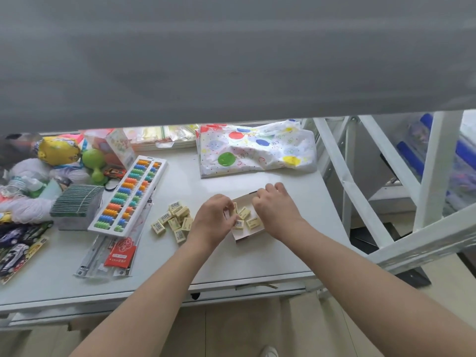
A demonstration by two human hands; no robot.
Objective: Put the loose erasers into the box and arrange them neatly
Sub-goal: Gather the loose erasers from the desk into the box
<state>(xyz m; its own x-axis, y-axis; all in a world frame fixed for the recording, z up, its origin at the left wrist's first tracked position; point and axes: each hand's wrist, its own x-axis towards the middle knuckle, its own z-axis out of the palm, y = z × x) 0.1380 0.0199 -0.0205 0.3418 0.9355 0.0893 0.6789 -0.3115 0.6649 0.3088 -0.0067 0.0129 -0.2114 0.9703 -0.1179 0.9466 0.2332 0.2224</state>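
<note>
A small open cardboard box (240,238) lies on the white table (231,258) in front of me. Several pale yellow erasers (248,217) lie jumbled inside it. A pile of loose erasers (173,222) with barcode labels sits on the table left of the box. My left hand (212,219) is at the box's left edge, its fingers pinched on an eraser standing on end. My right hand (274,206) reaches over the box's far right part with curled fingers; whether it grips an eraser is hidden.
A white abacus (128,194) with coloured beads lies left of the eraser pile. Toys and packets (51,176) crowd the table's left. A balloon-print bag (255,150) lies behind the box. A white metal frame (386,189) stands at the right.
</note>
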